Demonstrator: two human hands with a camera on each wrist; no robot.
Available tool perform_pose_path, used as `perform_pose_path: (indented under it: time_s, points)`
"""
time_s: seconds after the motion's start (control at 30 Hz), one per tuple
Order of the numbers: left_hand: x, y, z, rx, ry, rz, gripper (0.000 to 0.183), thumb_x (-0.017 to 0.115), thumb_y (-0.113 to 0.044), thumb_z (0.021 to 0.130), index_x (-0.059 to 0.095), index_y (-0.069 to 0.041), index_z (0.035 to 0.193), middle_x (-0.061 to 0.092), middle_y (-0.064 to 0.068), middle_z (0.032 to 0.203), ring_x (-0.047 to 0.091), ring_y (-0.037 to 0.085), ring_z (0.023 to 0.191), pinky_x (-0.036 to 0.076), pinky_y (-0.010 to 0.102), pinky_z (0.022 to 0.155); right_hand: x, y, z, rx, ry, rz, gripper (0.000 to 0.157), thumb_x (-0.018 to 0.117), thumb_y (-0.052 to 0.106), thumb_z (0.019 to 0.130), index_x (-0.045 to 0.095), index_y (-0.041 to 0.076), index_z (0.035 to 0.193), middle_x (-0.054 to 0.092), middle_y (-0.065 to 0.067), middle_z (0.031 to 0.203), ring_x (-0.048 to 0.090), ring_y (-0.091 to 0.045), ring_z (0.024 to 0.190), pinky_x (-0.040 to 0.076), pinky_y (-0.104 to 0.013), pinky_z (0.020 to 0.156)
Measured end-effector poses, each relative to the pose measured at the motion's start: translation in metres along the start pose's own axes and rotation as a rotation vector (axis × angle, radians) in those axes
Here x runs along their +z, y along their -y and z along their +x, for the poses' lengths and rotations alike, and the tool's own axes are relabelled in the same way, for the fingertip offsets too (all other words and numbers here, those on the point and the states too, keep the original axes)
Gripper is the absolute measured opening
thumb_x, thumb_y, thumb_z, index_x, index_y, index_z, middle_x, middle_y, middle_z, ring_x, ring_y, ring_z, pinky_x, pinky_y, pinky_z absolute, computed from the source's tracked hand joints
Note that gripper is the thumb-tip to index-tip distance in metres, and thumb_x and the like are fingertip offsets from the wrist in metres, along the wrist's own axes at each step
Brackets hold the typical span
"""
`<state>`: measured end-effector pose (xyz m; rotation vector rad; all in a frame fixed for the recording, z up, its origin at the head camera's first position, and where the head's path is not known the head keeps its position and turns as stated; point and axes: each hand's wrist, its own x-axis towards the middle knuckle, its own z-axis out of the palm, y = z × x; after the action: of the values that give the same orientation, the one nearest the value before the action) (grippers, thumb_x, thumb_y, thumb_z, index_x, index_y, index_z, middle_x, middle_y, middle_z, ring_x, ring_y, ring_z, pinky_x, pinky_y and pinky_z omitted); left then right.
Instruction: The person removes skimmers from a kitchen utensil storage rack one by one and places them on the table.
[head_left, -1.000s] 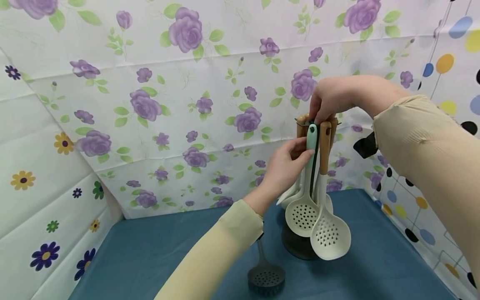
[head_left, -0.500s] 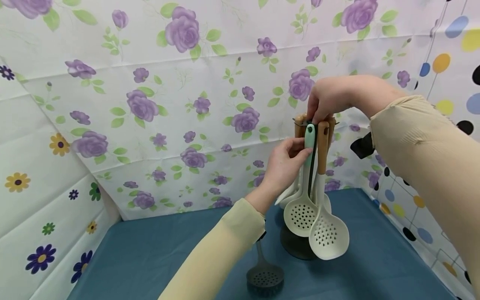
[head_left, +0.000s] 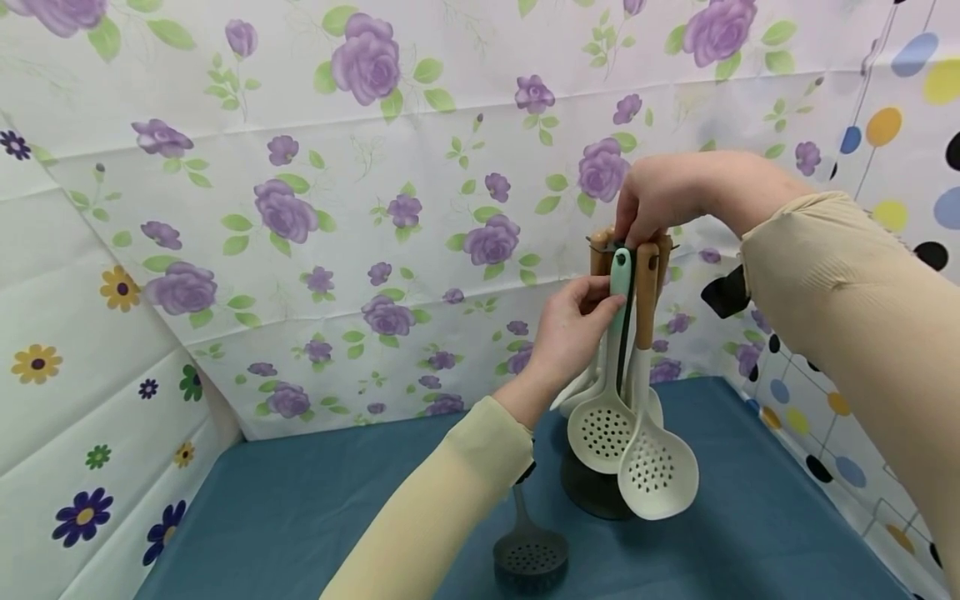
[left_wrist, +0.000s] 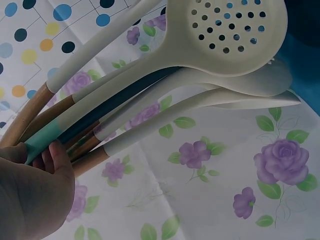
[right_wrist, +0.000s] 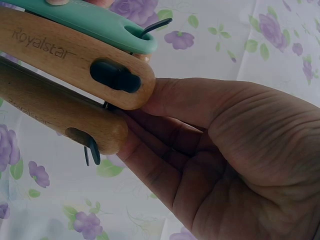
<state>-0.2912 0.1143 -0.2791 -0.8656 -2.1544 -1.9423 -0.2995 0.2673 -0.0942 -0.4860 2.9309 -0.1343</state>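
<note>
In the head view a skimmer with a mint-green handle (head_left: 620, 279) hangs on a utensil rack, its pale perforated bowl (head_left: 588, 429) facing me. My left hand (head_left: 564, 333) pinches that handle between thumb and fingers. The right wrist view shows a dark hook through the handle's hole (right_wrist: 141, 36). My right hand (head_left: 675, 190) grips the top of the rack from above, its thumb and fingertips behind the wooden handle ends (right_wrist: 120, 82). A wooden-handled perforated ladle (head_left: 660, 479) hangs beside the skimmer. The rack's post is mostly hidden; its dark round base (head_left: 592, 492) stands on the table.
More white utensils with wooden handles (left_wrist: 90, 162) hang behind the skimmer. On the blue table (head_left: 315, 500), left of the base, lies a dark grey skimmer (head_left: 531, 554), its handle partly behind my left sleeve. A flowered sheet (head_left: 420, 192) covers the back wall.
The head view has shifted very slightly. Both hands keep their places on the skimmer handle and the rack top.
</note>
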Motion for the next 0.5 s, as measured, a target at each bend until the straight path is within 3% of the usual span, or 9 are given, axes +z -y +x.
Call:
perform_pose_path:
  time_s: [0.5]
  points:
    - [-0.007,-0.0035,0.0008,0.019,0.003,0.046,0.025,0.068,-0.023,0.102,0.072,-0.012,0.124,0.069,-0.009,0.104,0.063,0.003,0.095,0.054,0.023,0.081,-0.0004,0.0025,0.0001,0.009,0.002,-0.006,0.023,0.07,0.006,0.093,0.076,-0.002,0.113,0.075,-0.01,0.1,0.069,-0.024,0.089,0.057,-0.042,0.077]
